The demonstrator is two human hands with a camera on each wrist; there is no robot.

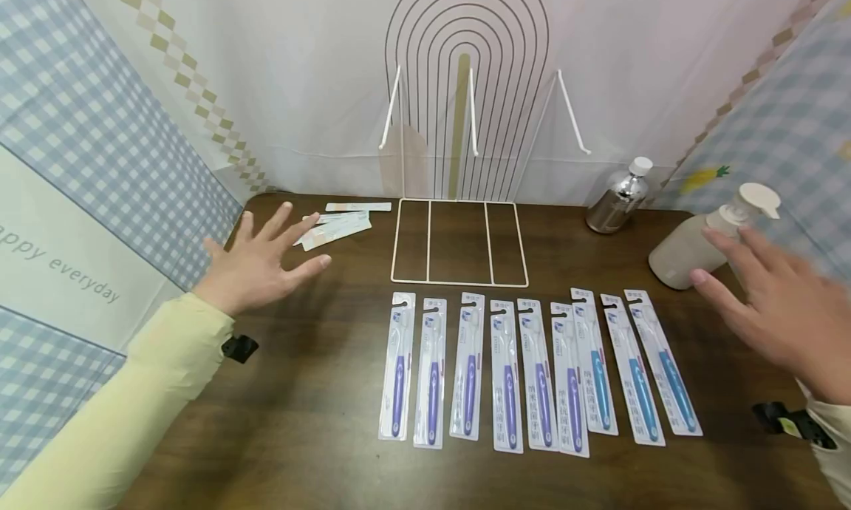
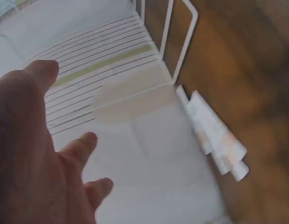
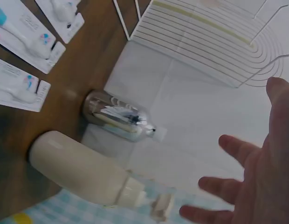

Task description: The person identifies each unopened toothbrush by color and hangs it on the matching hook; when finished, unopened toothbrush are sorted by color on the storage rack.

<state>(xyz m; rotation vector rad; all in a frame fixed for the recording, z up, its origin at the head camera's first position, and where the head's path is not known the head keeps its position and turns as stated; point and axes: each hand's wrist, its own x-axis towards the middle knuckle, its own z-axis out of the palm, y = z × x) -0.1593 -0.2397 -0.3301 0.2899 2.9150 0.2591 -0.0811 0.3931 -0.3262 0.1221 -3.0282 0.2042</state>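
My left hand (image 1: 255, 262) hovers with fingers spread at the left of the table, near a few flat paper packets (image 1: 337, 228). My right hand (image 1: 784, 303) is raised at the right, fingers extended, overlapping a beige pump bottle (image 1: 688, 251) in the head view. Neither holds anything. Between them lies a row of packaged toothbrushes, several with purple handles (image 1: 470, 392) and three with blue handles (image 1: 641, 392). Behind the row stands a white wire rack (image 1: 460, 283) with three prongs pointing forward.
A silver bottle with a white cap (image 1: 617, 199) stands at the back right, near the pump bottle. A patterned cloth (image 1: 319, 74) hangs behind the brown table (image 1: 292, 421), and checked cloth flanks both sides.
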